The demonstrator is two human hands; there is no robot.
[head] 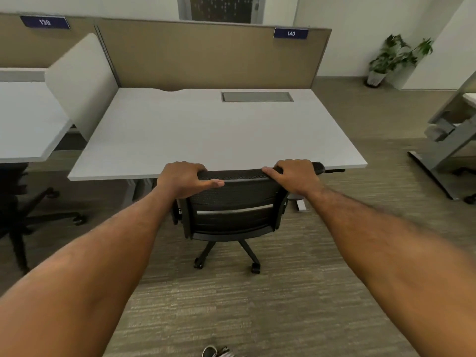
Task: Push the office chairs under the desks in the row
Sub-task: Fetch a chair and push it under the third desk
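A black mesh-backed office chair (231, 215) stands in front of the white desk (206, 130) labelled 140. Its backrest top meets the desk's front edge, and its seat is hidden below the desktop. My left hand (184, 179) grips the left end of the backrest's top rail. My right hand (293, 175) grips the right end of the same rail. The chair's wheeled base (226, 256) rests on the carpet behind the desk edge. A second black chair (18, 207) stands at far left by the neighbouring desk (23, 119) labelled 139.
A tan partition (206, 55) backs the desks and a white side screen (79, 81) divides them. A grey cable hatch (257, 97) is set in the desktop. At right stand a potted plant (394, 60) and a grey desk frame (448, 150). Carpet surrounds me.
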